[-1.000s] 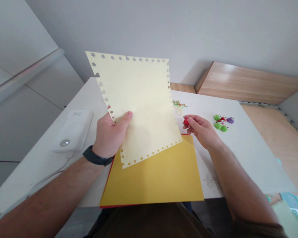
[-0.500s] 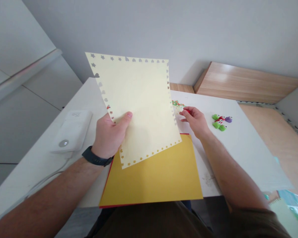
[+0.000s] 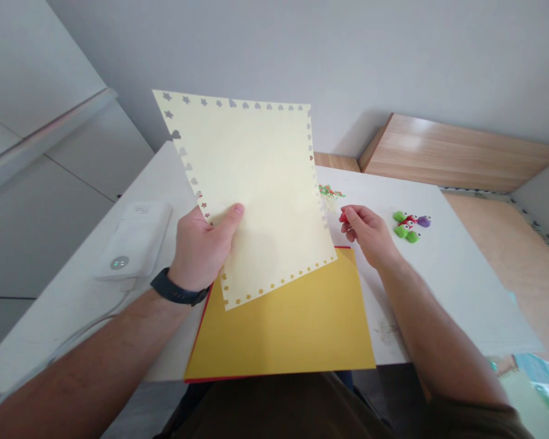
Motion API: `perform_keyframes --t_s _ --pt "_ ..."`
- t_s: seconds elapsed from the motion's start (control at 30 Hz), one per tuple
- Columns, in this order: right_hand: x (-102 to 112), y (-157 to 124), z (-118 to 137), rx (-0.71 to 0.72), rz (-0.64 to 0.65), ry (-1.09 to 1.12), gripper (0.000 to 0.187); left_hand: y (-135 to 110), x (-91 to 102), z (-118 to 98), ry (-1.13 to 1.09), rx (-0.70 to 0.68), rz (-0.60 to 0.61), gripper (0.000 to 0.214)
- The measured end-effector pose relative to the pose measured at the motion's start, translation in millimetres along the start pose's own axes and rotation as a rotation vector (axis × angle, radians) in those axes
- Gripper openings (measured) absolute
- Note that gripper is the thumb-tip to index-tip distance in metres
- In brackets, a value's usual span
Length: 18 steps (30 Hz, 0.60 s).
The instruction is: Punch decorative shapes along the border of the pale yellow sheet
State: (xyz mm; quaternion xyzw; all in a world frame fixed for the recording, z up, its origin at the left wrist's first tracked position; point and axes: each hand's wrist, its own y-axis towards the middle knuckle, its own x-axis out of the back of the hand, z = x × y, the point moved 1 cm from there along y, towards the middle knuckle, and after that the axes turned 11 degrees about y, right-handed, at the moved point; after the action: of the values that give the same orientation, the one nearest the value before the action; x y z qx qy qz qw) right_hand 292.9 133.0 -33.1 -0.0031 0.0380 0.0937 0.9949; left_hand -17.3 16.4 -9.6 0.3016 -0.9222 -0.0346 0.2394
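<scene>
Your left hand (image 3: 201,250) pinches the cream sheet (image 3: 265,183) by its left edge, thumb across the face, above the far part of the yellow sheet (image 3: 283,341). Your right hand (image 3: 365,231), just right of the cream sheet, pinches a small red piece (image 3: 344,217). Paper bits (image 3: 332,191) lie farther back on the table (image 3: 443,274); green pieces (image 3: 401,231) sit to the right.

White table (image 3: 462,280), yellow-and-red sheets (image 3: 283,335), white device (image 3: 135,238), confetti (image 3: 331,192), colourful figures (image 3: 413,236)
</scene>
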Motion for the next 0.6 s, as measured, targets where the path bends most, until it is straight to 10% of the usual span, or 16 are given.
perform_keyframes --t_s 0.6 --pt "-9.6 -26.0 9.4 -0.188 0.25 0.184 0.029 0.7 -1.3 3.3 -0.016 -0.011 0.0 0.031"
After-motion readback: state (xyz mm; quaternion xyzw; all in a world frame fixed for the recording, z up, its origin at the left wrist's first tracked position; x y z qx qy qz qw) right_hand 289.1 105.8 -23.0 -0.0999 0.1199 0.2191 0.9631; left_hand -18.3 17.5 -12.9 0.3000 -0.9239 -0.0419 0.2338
